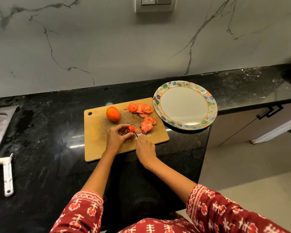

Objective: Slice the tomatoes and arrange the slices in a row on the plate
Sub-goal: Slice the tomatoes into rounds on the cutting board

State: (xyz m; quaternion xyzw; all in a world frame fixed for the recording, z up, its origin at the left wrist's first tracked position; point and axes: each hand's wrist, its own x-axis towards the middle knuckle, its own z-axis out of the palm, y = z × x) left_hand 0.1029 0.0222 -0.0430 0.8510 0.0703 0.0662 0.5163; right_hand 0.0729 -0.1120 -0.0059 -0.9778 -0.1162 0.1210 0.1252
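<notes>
Your left hand (115,137) pinches a small tomato end piece (131,128) on the wooden cutting board (97,143), and your right hand (145,149) grips a knife (130,124) whose blade lies against that piece. Just beyond your right hand lie two heaps of tomato slices (145,117); beyond your left hand sits a whole tomato (113,113). Farther right, touching the board's corner, rests a patterned plate (212,105). All sit on a glossy black table (49,132) below a veined marble wall (107,47) with a socket (155,4). No writing is legible.
</notes>
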